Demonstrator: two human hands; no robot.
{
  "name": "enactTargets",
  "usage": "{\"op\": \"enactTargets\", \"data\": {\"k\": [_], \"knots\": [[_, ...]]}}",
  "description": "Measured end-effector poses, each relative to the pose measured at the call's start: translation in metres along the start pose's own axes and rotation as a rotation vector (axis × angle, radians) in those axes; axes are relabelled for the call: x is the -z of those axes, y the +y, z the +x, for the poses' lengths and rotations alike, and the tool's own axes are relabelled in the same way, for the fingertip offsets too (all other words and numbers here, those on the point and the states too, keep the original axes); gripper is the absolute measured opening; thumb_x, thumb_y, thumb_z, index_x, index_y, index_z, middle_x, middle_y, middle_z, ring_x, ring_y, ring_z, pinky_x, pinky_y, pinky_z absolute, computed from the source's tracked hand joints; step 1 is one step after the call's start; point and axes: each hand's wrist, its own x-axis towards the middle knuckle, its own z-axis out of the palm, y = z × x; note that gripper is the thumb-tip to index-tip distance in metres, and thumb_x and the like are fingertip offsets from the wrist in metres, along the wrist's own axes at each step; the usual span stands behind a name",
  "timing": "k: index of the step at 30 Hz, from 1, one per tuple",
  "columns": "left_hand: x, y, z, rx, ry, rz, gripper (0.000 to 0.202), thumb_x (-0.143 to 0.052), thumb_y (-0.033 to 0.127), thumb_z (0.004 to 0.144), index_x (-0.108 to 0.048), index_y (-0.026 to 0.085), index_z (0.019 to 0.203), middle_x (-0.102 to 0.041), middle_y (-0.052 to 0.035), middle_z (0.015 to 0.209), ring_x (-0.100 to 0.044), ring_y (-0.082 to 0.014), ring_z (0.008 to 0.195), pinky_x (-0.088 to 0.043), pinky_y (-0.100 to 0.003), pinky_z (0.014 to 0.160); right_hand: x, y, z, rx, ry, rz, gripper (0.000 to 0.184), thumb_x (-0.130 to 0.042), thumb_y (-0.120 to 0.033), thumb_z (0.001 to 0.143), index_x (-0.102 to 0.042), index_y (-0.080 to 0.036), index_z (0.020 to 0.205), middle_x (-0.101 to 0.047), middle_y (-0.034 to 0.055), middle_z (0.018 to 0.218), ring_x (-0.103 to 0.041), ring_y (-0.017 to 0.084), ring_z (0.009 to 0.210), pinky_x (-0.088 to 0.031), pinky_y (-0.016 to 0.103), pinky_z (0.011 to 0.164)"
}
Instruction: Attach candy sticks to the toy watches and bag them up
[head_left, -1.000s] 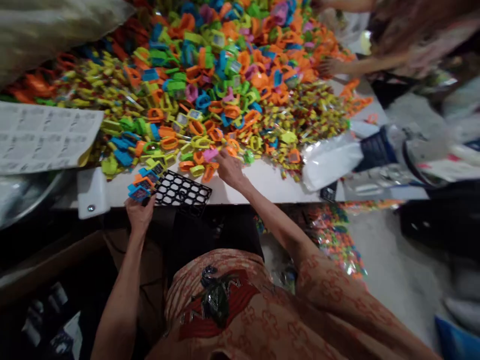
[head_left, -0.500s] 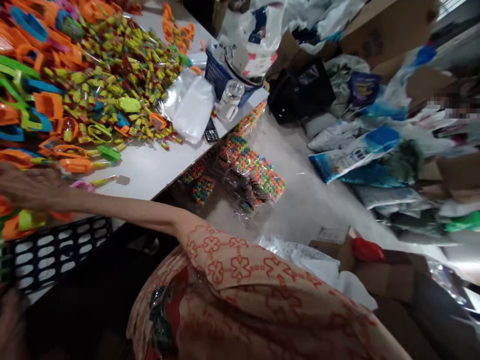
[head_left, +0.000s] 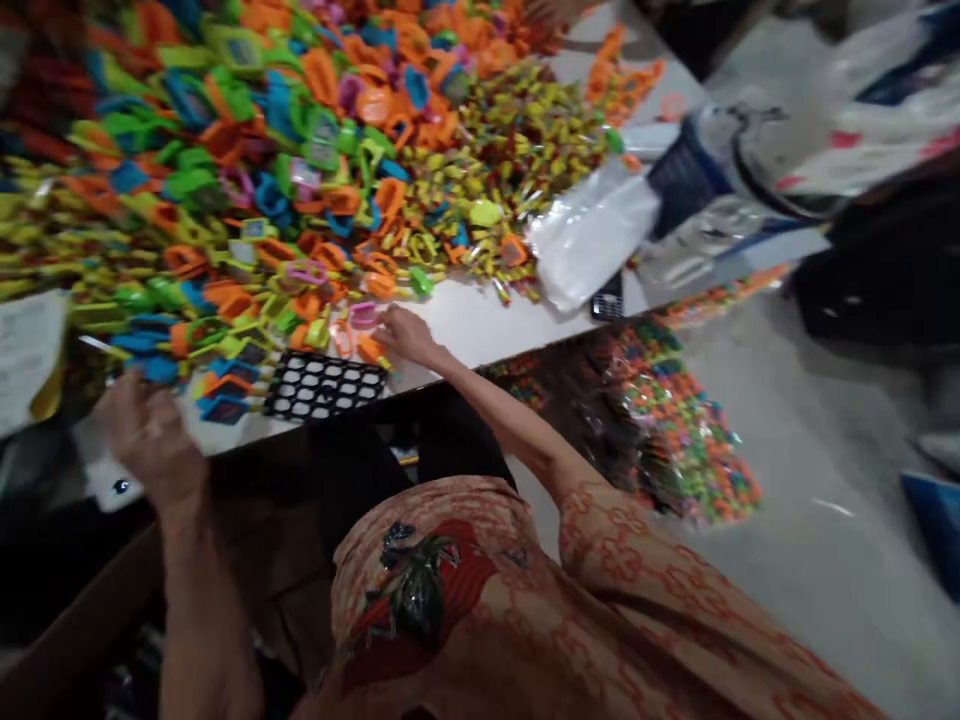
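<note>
My left hand (head_left: 154, 435) is at the table's near edge, blurred, with its fingers curled just below some blue plastic toy pieces (head_left: 150, 345). Whatever it may hold is hidden. My right hand (head_left: 406, 335) rests low over the white tabletop with bent fingers, close by a pink plastic loop (head_left: 362, 315) and an orange piece (head_left: 370, 350). Its fingertips are too blurred to show what is between them. Between the hands lies a black tray with oval holes (head_left: 326, 387). Stacked blue and orange watch-like toys (head_left: 227, 390) sit left of it.
A large heap of bright watch-like toys (head_left: 322, 140) and small yellow wrapped pieces (head_left: 465, 180) covers the table. Clear plastic bags (head_left: 596, 235), a keypad phone (head_left: 607, 297) and a blue basket (head_left: 690, 180) are at right. Filled bags (head_left: 682, 420) lie on the floor. Another person's hand (head_left: 555, 12) shows at the top.
The view has swung left, so the table fills more of it. My left hand has come fully into sight. My right hand now appears beside the perforated tray, its fingers bent.
</note>
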Motion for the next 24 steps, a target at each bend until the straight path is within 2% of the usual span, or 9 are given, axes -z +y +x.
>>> {"op": "enactTargets", "data": {"k": [2,4,8,10,13,16,20,22,24], "knots": [[-0.002,0.011,0.007,-0.141,-0.047,0.081,0.068,-0.052,0.057,0.089,-0.062,0.015,0.142,-0.061,-0.0179,0.142,-0.051,-0.0356,0.139,-0.035,-0.053,0.122,-0.003,-0.004,-0.006,-0.016,0.024,-0.033,0.02,-0.062,-0.026,0.096,-0.072,-0.014,0.107,-0.07,0.0114,0.114,-0.062,0.021,0.096,-0.038,0.028,0.075],[-0.011,0.018,0.014,-0.189,-0.134,0.133,0.068,-0.055,0.057,0.091,-0.062,0.011,0.142,-0.056,-0.0209,0.149,-0.053,-0.0355,0.139,-0.04,-0.051,0.12,-0.006,-0.007,-0.014,-0.047,-0.026,-0.055,0.026,-0.064,-0.038,0.095,-0.073,-0.014,0.103,-0.072,0.0109,0.107,-0.063,0.023,0.096,-0.038,0.029,0.075],[-0.025,0.015,0.014,-0.147,-0.315,0.186,0.056,-0.053,0.052,0.096,-0.062,0.023,0.143,-0.057,-0.0126,0.151,-0.057,-0.0323,0.137,-0.047,-0.049,0.114,-0.015,-0.013,-0.021,-0.087,-0.209,-0.165,0.025,-0.068,-0.041,0.092,-0.072,-0.017,0.093,-0.073,0.0083,0.094,-0.064,0.023,0.09,-0.033,0.029,0.068],[-0.025,0.007,0.009,-0.119,-0.35,0.198,0.052,-0.051,0.049,0.098,-0.061,0.027,0.145,-0.061,-0.0098,0.148,-0.059,-0.0304,0.134,-0.05,-0.047,0.111,-0.018,-0.015,-0.022,-0.108,-0.235,-0.179,0.03,-0.063,-0.046,0.096,-0.071,-0.017,0.092,-0.073,0.0085,0.092,-0.064,0.022,0.086,-0.031,0.03,0.065],[-0.023,-0.006,-0.001,-0.114,-0.315,0.171,0.05,-0.05,0.048,0.099,-0.062,0.029,0.144,-0.064,-0.0088,0.144,-0.061,-0.0284,0.132,-0.051,-0.044,0.109,-0.02,-0.013,-0.024,-0.164,-0.179,-0.154,0.039,-0.056,-0.055,0.099,-0.067,-0.017,0.102,-0.074,0.0109,0.099,-0.064,0.023,0.088,-0.03,0.031,0.063],[-0.022,-0.018,-0.007,-0.15,-0.255,0.112,0.047,-0.053,0.048,0.098,-0.065,0.03,0.14,-0.067,-0.0079,0.141,-0.063,-0.0271,0.13,-0.05,-0.043,0.111,-0.016,-0.011,-0.031,-0.206,-0.139,-0.223,0.034,-0.065,-0.044,0.096,-0.062,-0.015,0.114,-0.073,0.0163,0.115,-0.065,0.026,0.097,-0.031,0.031,0.064],[-0.033,-0.031,-0.001,-0.197,-0.126,0.054,0.045,-0.057,0.05,0.097,-0.068,0.031,0.137,-0.069,-0.0063,0.137,-0.065,-0.0278,0.127,-0.049,-0.047,0.114,-0.009,-0.005,-0.035,-0.244,-0.178,-0.271,0.012,-0.059,-0.024,0.094,-0.065,-0.018,0.102,-0.074,0.0134,0.107,-0.066,0.025,0.096,-0.032,0.03,0.065],[-0.038,-0.033,0.004,-0.214,-0.112,0.04,0.047,-0.057,0.051,0.097,-0.067,0.029,0.137,-0.068,-0.0068,0.138,-0.064,-0.03,0.127,-0.047,-0.052,0.115,-0.009,-0.004,-0.031,-0.226,-0.113,-0.194,0.009,-0.058,-0.019,0.089,-0.065,-0.018,0.094,-0.074,0.0106,0.099,-0.065,0.023,0.093,-0.034,0.029,0.066],[-0.038,-0.03,0.003,-0.212,-0.104,-0.006,0.051,-0.057,0.055,0.097,-0.067,0.025,0.137,-0.069,-0.0091,0.137,-0.064,-0.0306,0.128,-0.047,-0.052,0.115,-0.013,-0.009,-0.025,-0.181,-0.014,-0.028,0.009,-0.058,-0.016,0.083,-0.063,-0.018,0.089,-0.072,0.0071,0.092,-0.063,0.02,0.086,-0.036,0.027,0.067]]}}
